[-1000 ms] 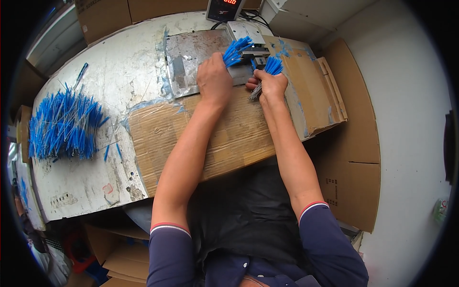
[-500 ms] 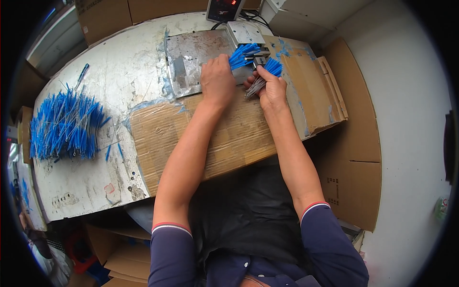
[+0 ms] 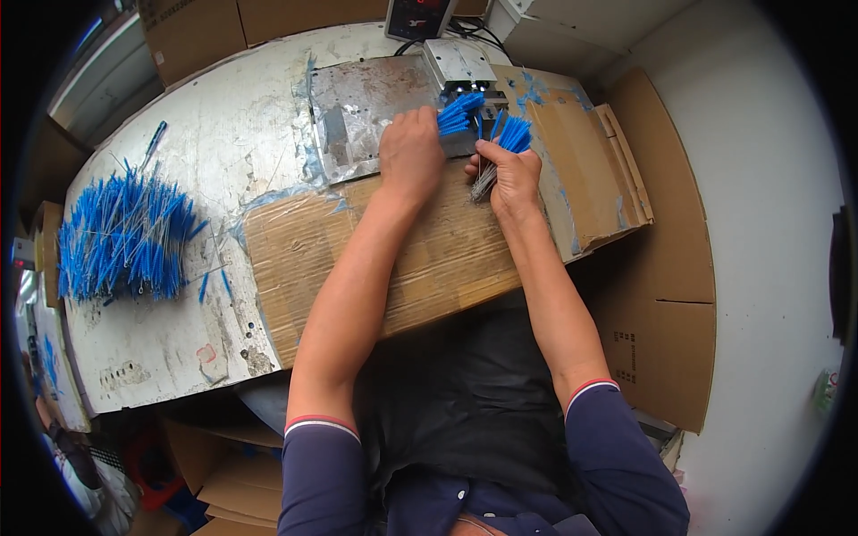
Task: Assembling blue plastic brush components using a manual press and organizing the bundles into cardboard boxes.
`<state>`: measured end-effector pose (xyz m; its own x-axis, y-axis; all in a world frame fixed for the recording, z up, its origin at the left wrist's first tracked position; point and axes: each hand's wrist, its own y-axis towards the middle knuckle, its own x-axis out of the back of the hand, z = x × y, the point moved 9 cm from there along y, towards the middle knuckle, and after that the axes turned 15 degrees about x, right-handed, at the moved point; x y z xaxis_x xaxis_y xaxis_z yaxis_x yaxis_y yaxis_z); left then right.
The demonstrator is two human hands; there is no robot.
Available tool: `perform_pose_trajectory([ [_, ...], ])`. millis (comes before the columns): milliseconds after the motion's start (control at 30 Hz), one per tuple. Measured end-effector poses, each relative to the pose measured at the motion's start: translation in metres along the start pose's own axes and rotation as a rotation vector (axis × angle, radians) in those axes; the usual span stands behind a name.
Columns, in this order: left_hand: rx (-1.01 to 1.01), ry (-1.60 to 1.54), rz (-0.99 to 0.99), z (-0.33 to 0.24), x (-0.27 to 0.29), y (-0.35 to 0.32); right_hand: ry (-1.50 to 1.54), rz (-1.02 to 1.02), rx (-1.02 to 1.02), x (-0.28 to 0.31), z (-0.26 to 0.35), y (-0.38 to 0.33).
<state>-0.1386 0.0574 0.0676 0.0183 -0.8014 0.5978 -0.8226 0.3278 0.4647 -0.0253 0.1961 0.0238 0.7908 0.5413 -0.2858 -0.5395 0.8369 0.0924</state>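
My left hand point(image 3: 413, 147) is closed round a bundle of thin wire brushes with blue bristles point(image 3: 460, 113); the blue ends stick out to the right, and the fingers hide the rest. Close beside it, my right hand point(image 3: 511, 174) grips a second bundle of blue wire brushes point(image 3: 515, 134), bristles pointing away and bare wire stems point(image 3: 483, 184) hanging out below the palm. A brush or two stands apart from that bundle near my right thumb. Just beyond both hands sits a small metal device point(image 3: 458, 62) with a slotted front block.
A large heap of blue wire brushes point(image 3: 125, 234) lies on the worn white table point(image 3: 214, 330) at left, a few strays beside it. A metal plate point(image 3: 362, 89) and taped cardboard point(image 3: 384, 268) cover the work area. Behind stand a display box point(image 3: 418, 20) and cables; cardboard panels point(image 3: 657, 250) are at right.
My right hand has drawn slightly toward me, away from the device, with its bundle more upright. A brush now stands apart by the thumb. My left hand has shifted a little to the right.
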Motion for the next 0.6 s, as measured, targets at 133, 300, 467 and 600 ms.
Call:
perform_pose_trajectory([
  [133,-0.074,0.044,-0.017,-0.005,-0.002,-0.002,-0.043,-0.019,0.027,0.002,0.005,0.001],
  [300,-0.067,0.069,-0.024,-0.004,-0.004,-0.002,-0.143,0.012,0.031,0.001,0.007,0.006],
  [467,0.134,0.020,-0.065,0.013,0.002,0.004,-0.224,0.003,0.065,-0.002,0.005,0.015],
  [600,0.208,-0.039,-0.101,0.018,0.008,0.005,-0.270,0.004,0.104,-0.008,0.009,0.023],
])
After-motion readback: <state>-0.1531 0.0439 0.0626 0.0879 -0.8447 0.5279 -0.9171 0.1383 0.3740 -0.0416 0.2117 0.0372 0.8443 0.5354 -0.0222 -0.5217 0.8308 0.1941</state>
